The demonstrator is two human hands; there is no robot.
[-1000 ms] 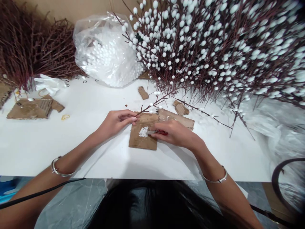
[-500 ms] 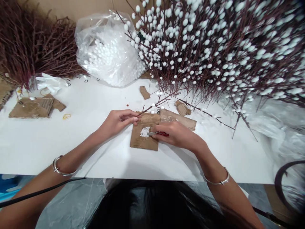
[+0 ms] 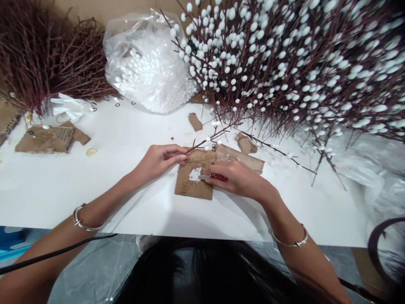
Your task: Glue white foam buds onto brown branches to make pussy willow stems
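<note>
Between the fingertips of my left hand (image 3: pixel 166 160) is the end of a brown twig (image 3: pixel 202 144) carrying a few white berries. The twig slants up and right above a cardboard piece (image 3: pixel 186 190). My right hand (image 3: pixel 236 177) is closed around a small red-handled metal tool (image 3: pixel 218 177), perhaps a knife or tweezers; my fingers cover much of it. Its pale tip touches the edge of a white paste-like patch (image 3: pixel 195 174) on the cardboard. A second cardboard strip (image 3: pixel 240 157) lies behind my right hand.
A clear bag of white berries (image 3: pixel 148 71) stands at the back. Bare brown twigs (image 3: pixel 60 63) are heaped to its left, berry-covered branches (image 3: pixel 284 63) to its right. Cardboard scraps (image 3: pixel 44 140) lie at left. Crumpled plastic (image 3: pixel 367 169) is at right. A black cable (image 3: pixel 60 251) crosses my left forearm.
The whole view has shifted slightly, so things appear a little further right. Both hands keep their grips, and the tool's tip stays at the white patch.
</note>
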